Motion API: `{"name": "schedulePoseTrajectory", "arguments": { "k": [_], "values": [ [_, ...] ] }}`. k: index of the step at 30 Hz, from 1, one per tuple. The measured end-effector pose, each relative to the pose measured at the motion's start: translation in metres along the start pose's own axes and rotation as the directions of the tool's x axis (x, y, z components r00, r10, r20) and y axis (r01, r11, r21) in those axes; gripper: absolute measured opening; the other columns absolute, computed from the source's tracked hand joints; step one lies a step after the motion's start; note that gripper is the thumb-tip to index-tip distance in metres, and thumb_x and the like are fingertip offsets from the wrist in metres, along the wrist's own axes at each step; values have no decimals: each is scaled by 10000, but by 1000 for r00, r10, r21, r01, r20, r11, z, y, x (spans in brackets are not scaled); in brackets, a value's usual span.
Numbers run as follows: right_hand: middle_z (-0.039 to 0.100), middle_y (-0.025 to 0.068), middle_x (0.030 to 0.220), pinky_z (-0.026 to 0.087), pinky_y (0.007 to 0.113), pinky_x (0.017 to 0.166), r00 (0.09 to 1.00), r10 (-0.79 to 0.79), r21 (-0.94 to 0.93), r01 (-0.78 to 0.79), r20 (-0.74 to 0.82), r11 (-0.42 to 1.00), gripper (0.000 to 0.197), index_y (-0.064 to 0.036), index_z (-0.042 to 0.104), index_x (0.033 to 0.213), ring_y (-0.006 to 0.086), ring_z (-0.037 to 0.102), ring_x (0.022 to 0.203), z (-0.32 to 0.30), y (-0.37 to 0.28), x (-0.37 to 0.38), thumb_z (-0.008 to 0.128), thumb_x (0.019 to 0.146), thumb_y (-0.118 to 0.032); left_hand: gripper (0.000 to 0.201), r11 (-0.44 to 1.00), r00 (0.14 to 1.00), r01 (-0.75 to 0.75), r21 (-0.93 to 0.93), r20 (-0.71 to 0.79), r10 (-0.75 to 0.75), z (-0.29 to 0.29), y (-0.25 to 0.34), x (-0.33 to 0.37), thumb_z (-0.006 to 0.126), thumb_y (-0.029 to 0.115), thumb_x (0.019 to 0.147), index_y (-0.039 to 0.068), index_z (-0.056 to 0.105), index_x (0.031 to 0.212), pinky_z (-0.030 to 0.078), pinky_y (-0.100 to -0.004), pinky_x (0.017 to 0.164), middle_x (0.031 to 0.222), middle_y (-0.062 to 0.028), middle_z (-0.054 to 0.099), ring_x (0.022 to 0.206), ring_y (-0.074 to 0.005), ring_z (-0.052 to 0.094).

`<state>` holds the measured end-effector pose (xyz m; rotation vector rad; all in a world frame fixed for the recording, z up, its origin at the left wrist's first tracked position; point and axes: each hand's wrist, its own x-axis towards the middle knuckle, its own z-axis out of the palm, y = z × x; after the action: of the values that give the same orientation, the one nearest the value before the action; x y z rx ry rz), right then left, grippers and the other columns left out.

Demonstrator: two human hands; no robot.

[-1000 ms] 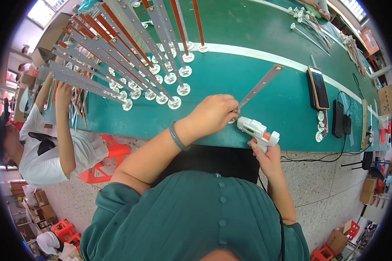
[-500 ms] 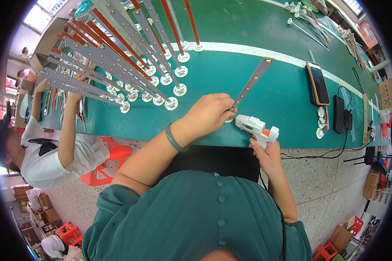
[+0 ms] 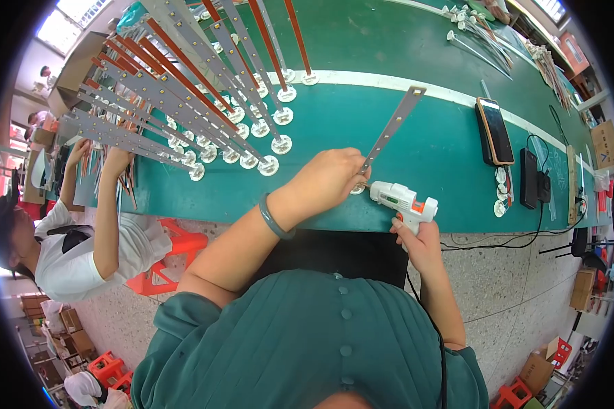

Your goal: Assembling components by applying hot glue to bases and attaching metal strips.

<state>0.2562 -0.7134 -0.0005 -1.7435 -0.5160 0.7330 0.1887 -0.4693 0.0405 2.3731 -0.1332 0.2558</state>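
Close to the table's near edge, my left hand [image 3: 334, 178] pinches the lower end of a grey LED strip [image 3: 393, 129]. The strip stands tilted up and to the right, above a small round white base [image 3: 357, 189] partly hidden by my fingers. My right hand [image 3: 418, 235] grips the handle of a white glue gun [image 3: 401, 202] with an orange part at its back. Its nozzle points left at the foot of the strip, by my left fingertips. Whether glue is flowing is too small to see.
Several grey and brown strips on round white bases [image 3: 269, 165] stand at the left. A phone [image 3: 496, 131], white discs [image 3: 501, 184] and a black power unit [image 3: 529, 178] with cables lie at the right. A co-worker in a white shirt [image 3: 82, 255] sits at the left.
My hands and the glue gun hold nearly the same place, with only a slight shift of the gun and strip. The co-worker's hands have moved a little.
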Motion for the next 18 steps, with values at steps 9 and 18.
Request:
{"name": "schedulePoseTrajectory", "arguments": {
  "k": [9,18],
  "values": [
    [668,95,892,455,215,565,997,14,89,-21,72,996,230,36,576,1074,80,562,652,-18,-6,-4,604,875,-75,182,985,999,14,-170,-41,-21,-1,0,1,557,-26,841,10,605,1013,497,-356,754,904,-120,630,858,-264,627],
    [621,70,873,469,231,544,997,-16,115,8,72,993,203,26,572,1041,107,609,756,-14,-4,5,606,870,-78,190,979,996,66,-195,-52,-78,1,-2,0,565,-21,842,5,624,1021,525,-368,746,924,-138,666,852,-292,656]
  ]
}}
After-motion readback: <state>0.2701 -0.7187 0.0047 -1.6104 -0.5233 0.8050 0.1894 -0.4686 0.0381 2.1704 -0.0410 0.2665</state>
